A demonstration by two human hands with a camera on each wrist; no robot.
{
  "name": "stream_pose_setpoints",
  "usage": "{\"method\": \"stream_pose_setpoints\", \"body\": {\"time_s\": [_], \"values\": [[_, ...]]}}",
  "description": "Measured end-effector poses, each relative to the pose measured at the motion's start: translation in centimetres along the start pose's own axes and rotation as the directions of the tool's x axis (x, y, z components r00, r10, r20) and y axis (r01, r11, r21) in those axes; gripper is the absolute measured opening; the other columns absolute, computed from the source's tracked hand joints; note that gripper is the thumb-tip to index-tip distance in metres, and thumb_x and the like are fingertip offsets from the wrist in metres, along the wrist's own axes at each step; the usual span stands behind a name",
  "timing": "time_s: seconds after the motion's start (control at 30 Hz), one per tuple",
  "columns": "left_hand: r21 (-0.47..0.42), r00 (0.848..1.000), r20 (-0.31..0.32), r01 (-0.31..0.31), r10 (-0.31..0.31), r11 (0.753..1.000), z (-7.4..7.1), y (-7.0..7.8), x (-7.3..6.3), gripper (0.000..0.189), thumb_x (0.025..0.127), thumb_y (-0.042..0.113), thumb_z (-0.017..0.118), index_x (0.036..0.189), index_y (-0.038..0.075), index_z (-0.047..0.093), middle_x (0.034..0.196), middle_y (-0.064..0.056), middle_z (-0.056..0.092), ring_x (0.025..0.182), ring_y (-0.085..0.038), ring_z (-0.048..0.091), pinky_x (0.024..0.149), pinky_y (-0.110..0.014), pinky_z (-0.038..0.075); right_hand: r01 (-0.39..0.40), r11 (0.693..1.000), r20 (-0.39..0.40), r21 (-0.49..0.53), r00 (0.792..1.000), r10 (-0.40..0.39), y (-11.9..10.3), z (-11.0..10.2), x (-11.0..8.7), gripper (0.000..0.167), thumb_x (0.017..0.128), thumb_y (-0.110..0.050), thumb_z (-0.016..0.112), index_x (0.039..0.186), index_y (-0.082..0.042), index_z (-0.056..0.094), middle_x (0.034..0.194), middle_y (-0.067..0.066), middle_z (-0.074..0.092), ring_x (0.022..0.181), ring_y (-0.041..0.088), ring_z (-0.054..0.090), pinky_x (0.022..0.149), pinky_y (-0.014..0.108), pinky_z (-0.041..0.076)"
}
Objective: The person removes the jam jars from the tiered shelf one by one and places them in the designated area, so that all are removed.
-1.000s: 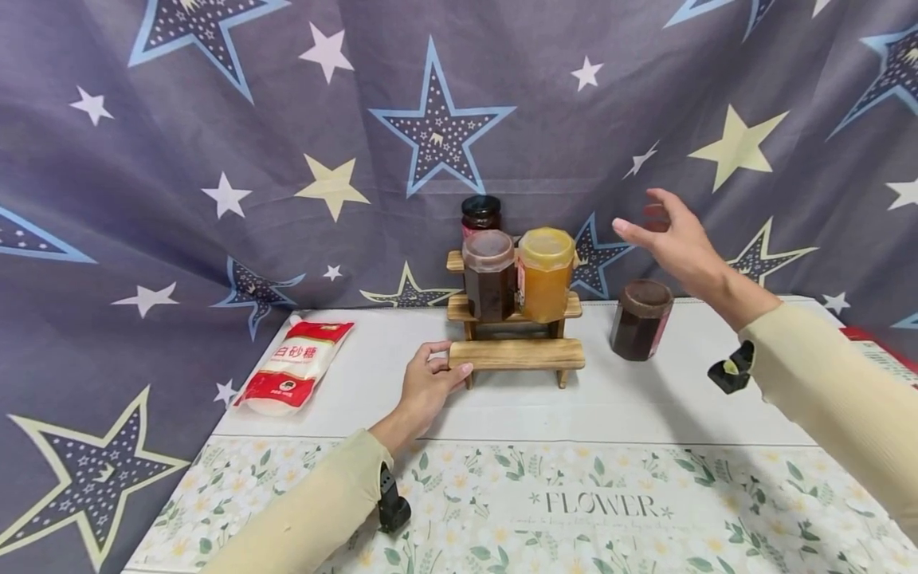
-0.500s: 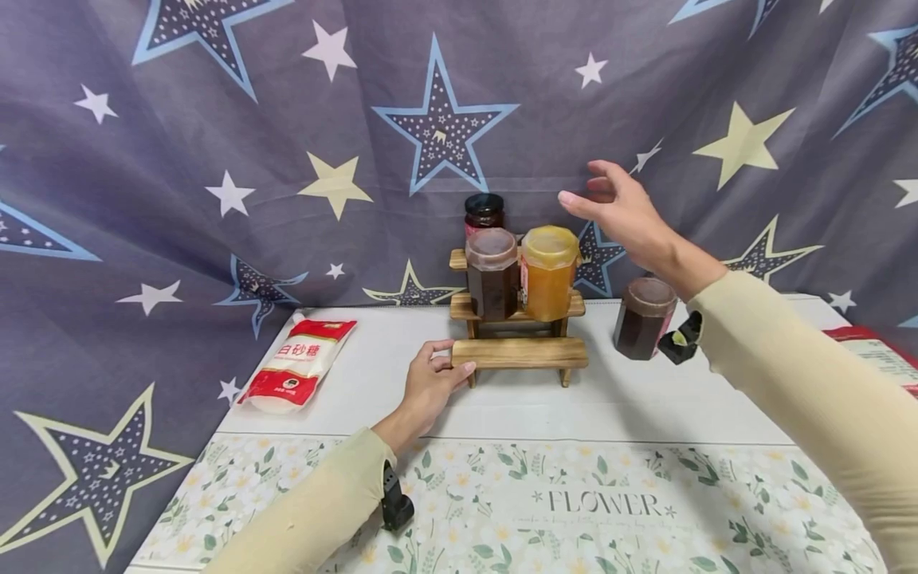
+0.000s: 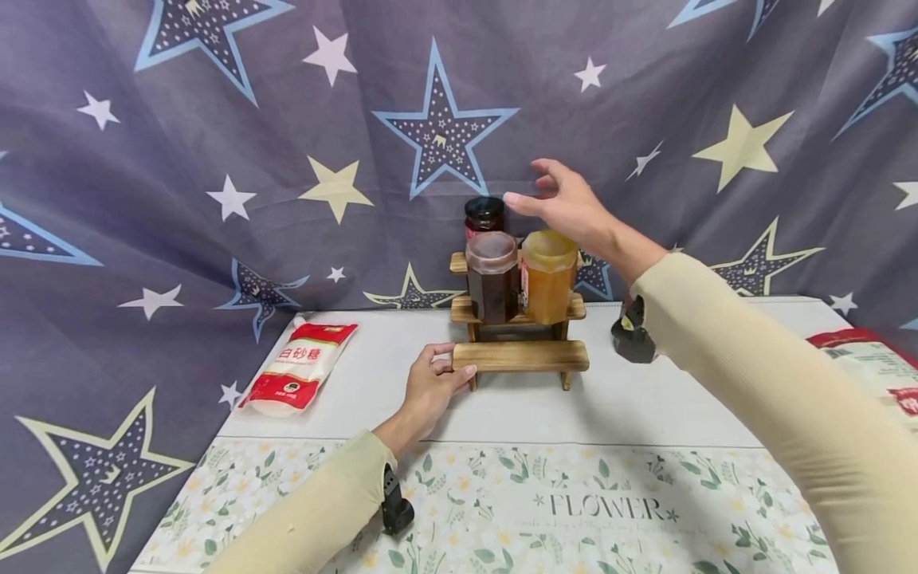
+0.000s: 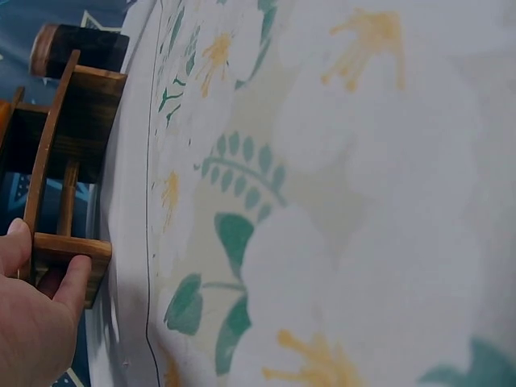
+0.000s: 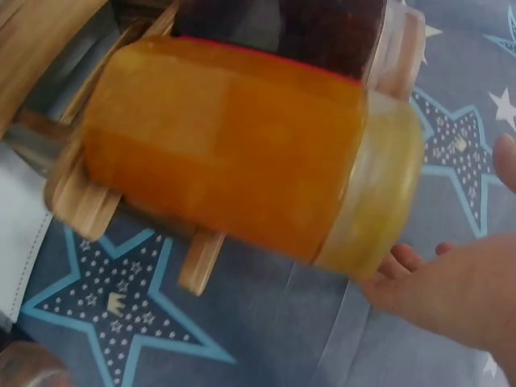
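Broadly, a grey-purple fabric curtain printed with stars [image 3: 244,135] hangs behind both hands, meeting the back edge of the white, flower-bordered table [image 3: 387,363] beyond the left hand's grip. Over its near side, the right arm, in a cream sleeve [image 3: 760,367], slants up and inward, while the left, sleeved alike, lies low and forward. A three-step wooden stand [image 3: 519,355] sits just right of the left hand [image 3: 428,387], whose thumb and fingers pinch the left end of its lowest plank; from that grip the plank runs rightward to a free end. Well left of the grip lies a red-and-white plastic sugar bag [image 3: 297,367], with a white stretch of tabletop between. The right hand [image 3: 566,207] hangs above the stand, wrist bent, thumb well apart from the loosely curved fingers, holding nothing. Just below it stands an octagonal amber jar [image 3: 548,283], with a dark octagonal jar [image 3: 491,287] to its left, both on the middle step. Another dark octagonal jar [image 4: 85,52] stands across the stand from the left hand. Near the right thumb tip is a small black-lidded glass jar [image 3: 484,214] behind that pair; whether they touch cannot be told.
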State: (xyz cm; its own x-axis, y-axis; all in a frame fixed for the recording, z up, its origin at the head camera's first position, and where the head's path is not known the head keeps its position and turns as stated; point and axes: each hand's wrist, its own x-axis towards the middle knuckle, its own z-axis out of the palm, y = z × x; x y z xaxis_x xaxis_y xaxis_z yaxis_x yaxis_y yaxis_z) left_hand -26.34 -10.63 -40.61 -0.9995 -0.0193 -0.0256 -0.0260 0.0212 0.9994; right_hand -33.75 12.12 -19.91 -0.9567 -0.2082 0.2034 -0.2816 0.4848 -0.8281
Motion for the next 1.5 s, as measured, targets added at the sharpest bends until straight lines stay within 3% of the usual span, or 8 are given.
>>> {"method": "stream_pose_setpoints", "body": {"time_s": [0.27,0.47,0.7,0.93,1.17,1.5], "values": [[-0.005,1.0,0.002,-0.009,0.009,1.0,-0.4,-0.1,-0.1,0.052,0.084,0.0,0.072,0.13,0.004,0.048,0.103,-0.022,0.066,0.086,-0.019,0.068,0.084,-0.038,0.059,-0.001,0.999,0.051,-0.04,0.999,0.003,-1.2,2.3,1.2,0.083,0.089,-0.047,0.066,0.153,-0.017,0.022,0.152,0.013,0.031,0.137,0.027,0.034,0.111,0.044,0.037],[-0.006,1.0,0.014,-0.002,0.002,1.0,-0.5,0.2,-0.1,0.052,0.084,-0.001,0.072,0.13,0.005,0.048,0.103,-0.021,0.066,0.087,-0.021,0.069,0.083,-0.036,0.059,-0.052,0.998,0.042,-0.043,0.998,0.053,-1.3,2.5,2.1,0.084,0.089,-0.046,0.066,0.154,-0.017,0.022,0.151,0.013,0.033,0.136,0.027,0.036,0.11,0.043,0.038],[0.007,1.0,0.018,-0.001,0.001,1.0,-0.8,0.2,-0.1,0.052,0.085,0.0,0.072,0.13,0.004,0.048,0.1,-0.02,0.066,0.084,-0.018,0.068,0.083,-0.036,0.059,-0.055,0.994,0.096,-0.091,0.993,0.064,-1.5,2.8,3.3,0.082,0.089,-0.044,0.066,0.152,-0.013,0.024,0.146,0.017,0.039,0.131,0.029,0.041,0.109,0.044,0.039],[0.005,1.0,0.025,-0.004,0.004,1.0,-1.1,0.3,-0.1,0.052,0.085,-0.001,0.072,0.131,0.005,0.047,0.098,-0.019,0.066,0.09,-0.028,0.068,0.083,-0.036,0.059,-0.037,0.97,0.172,-0.242,0.982,0.08,-2.1,4.0,4.6,0.083,0.09,-0.045,0.063,0.152,-0.007,0.023,0.152,0.015,0.032,0.133,0.027,0.037,0.11,0.041,0.038],[0.001,0.999,0.042,-0.006,0.006,1.0,-1.2,0.3,-0.4,0.052,0.085,-0.001,0.072,0.131,0.004,0.047,0.098,-0.019,0.066,0.094,-0.033,0.067,0.084,-0.037,0.059,-0.067,0.957,0.168,-0.282,0.979,0.118,-2.3,4.7,4.9,0.077,0.091,-0.044,0.063,0.15,-0.005,0.03,0.145,0.017,0.04,0.123,0.028,0.045,0.102,0.041,0.044],[-0.001,0.998,0.064,0.005,-0.005,1.0,-1.7,-0.1,-0.6,0.052,0.085,0.001,0.072,0.131,0.004,0.047,0.101,-0.021,0.066,0.094,-0.03,0.068,0.085,-0.037,0.058,-0.077,0.967,0.139,-0.244,0.984,0.114,-2.0,4.7,4.6,0.071,0.089,-0.038,0.069,0.146,-0.008,0.04,0.145,0.014,0.042,0.123,0.027,0.046,0.1,0.038,0.047]]}}
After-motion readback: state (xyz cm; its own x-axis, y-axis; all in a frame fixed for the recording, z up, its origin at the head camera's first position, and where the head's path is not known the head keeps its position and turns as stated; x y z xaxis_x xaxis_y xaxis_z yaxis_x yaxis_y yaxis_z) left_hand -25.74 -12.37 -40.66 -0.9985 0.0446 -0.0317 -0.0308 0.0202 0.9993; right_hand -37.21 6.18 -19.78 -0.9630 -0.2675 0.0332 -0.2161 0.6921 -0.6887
